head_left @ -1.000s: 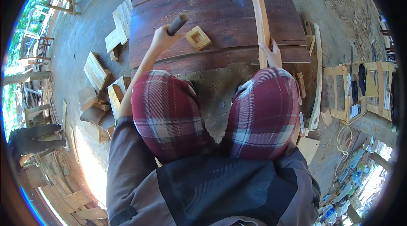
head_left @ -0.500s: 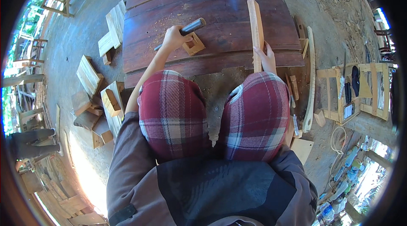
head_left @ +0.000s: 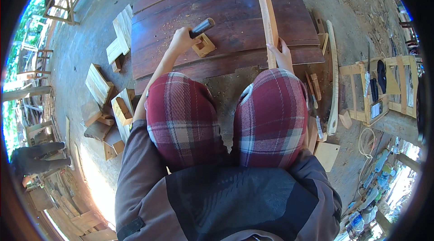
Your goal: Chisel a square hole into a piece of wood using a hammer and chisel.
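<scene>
My left hand (head_left: 181,41) is closed round a dark cylindrical tool (head_left: 203,27) over the dark red-brown wooden board (head_left: 226,10). The tool's round end points up and to the right; its other end is hidden behind the hand. Just right of the hand, under the tool, a small wood block (head_left: 209,50) with a square hole lies on the board. Whether the fingers touch the block, I cannot tell. My right hand (head_left: 283,56) grips the lower part of a long squared wooden bar (head_left: 268,19), which stands tilted above my right knee. Wood chips lie scattered left of the block.
Cut planks and wood blocks (head_left: 100,85) lie on the floor at the left. On the right are hand tools (head_left: 312,88), a long pale strip (head_left: 333,78) and a wooden frame (head_left: 394,88). At the far left, a person's legs (head_left: 43,157) show.
The whole view has shifted slightly. The wooden bar and my right hand sit a little further left and higher in the picture. Both hands keep their holds.
</scene>
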`<act>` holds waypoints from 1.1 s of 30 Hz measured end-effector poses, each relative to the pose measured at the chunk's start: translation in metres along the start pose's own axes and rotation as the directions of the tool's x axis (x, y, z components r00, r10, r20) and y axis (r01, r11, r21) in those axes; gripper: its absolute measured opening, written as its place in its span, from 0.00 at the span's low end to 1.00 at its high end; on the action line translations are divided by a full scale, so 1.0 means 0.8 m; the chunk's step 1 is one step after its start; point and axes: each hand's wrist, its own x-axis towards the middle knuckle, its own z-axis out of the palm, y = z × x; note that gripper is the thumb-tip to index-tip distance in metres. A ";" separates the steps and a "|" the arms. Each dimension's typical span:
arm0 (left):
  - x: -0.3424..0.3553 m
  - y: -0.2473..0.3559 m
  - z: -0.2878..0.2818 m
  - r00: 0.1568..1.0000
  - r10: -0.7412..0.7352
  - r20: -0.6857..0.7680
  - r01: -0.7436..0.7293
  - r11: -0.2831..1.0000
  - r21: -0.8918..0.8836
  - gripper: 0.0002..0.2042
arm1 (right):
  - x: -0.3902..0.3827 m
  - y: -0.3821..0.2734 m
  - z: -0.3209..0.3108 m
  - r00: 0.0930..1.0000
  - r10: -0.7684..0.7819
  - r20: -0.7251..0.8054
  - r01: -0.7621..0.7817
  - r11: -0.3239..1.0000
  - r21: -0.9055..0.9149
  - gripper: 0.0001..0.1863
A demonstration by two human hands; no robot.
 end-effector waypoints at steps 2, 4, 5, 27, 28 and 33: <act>-0.003 0.004 -0.001 0.999 -0.028 -0.038 0.029 0.999 0.027 0.19 | -0.003 -0.005 0.001 1.000 0.002 0.004 -0.002 1.000 0.001 0.40; -0.008 0.009 -0.004 0.998 -0.013 -0.058 0.015 0.999 0.030 0.18 | -0.006 -0.008 0.001 1.000 0.002 0.004 -0.002 1.000 0.000 0.40; -0.011 0.013 -0.005 0.997 0.000 -0.078 0.003 0.999 0.032 0.16 | -0.007 -0.008 0.000 1.000 -0.015 0.004 0.015 1.000 0.001 0.40; -0.066 -0.014 -0.001 0.716 0.629 -0.301 -0.371 0.709 0.599 0.06 | -0.008 -0.014 0.003 0.995 -0.095 -0.026 0.092 0.989 -0.114 0.41; -0.059 -0.010 -0.005 0.644 0.670 -0.369 -0.391 0.703 0.594 0.07 | -0.008 -0.012 0.001 0.996 -0.083 -0.017 0.081 0.992 -0.094 0.41; -0.034 -0.002 -0.012 0.901 -0.017 -0.434 -0.021 0.996 -0.082 0.13 | -0.008 -0.009 0.004 0.994 -0.108 -0.027 0.104 0.987 -0.122 0.42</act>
